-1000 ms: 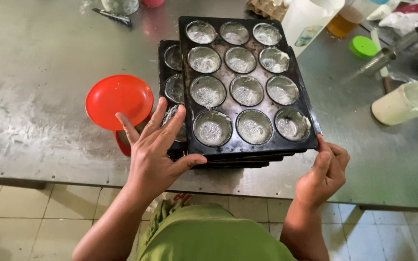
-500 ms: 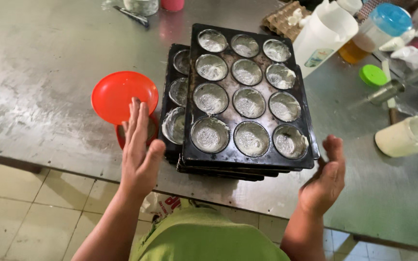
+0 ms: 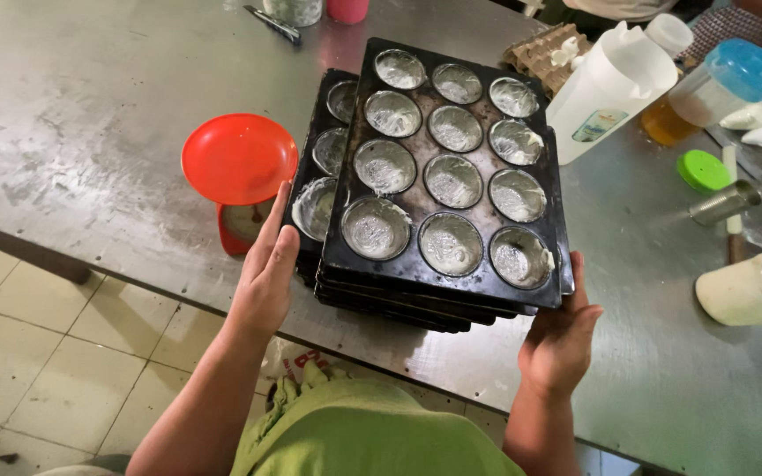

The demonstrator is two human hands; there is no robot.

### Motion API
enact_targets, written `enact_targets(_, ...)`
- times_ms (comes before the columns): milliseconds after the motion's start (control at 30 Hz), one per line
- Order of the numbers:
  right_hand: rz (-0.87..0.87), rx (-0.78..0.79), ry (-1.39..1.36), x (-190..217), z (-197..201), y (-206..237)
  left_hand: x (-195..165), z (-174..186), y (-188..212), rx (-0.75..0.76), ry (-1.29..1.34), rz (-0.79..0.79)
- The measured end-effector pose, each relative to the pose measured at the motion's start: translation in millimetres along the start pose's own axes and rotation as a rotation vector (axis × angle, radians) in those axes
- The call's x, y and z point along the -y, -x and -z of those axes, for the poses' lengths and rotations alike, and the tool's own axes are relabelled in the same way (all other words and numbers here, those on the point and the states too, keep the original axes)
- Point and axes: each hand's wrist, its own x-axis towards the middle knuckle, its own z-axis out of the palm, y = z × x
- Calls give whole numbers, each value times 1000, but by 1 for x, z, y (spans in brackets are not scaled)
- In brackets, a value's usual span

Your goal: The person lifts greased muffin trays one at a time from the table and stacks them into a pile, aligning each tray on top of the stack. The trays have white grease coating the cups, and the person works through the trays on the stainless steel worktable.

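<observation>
Muffin trays (image 3: 448, 172) stacked btwn both hands, L (image 3: 265, 275) & R (image 3: 560, 339).

Bare forearms and an olive-green top, seen from above.
I'm looking down on my left hand (image 3: 265, 273) and right hand (image 3: 559, 339): both bare, no gloves, no rings, no watch, wrists uncovered. No sleeve reaches either forearm. Below them my green garment (image 3: 372, 436) fills the bottom edge, soft cloth, creased and bunched at the front.
</observation>
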Motion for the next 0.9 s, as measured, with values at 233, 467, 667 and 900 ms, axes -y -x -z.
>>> enact_targets(233, -13, 12, -17, -5, 13, 1, 4, -2, 0, -15, -2, 34)
enact_targets(467, 527, -114, 166, 8, 21, -19, 36, 14, 16, -214, 131, -42)
enact_targets(667, 874, 263, 0, -7, -27, 5, 62, 51, 72, -371, -417, 207)
enact_targets(900, 449, 771, -41, -33, -111, 60, 75, 106, 101, 246, -1307, 737)
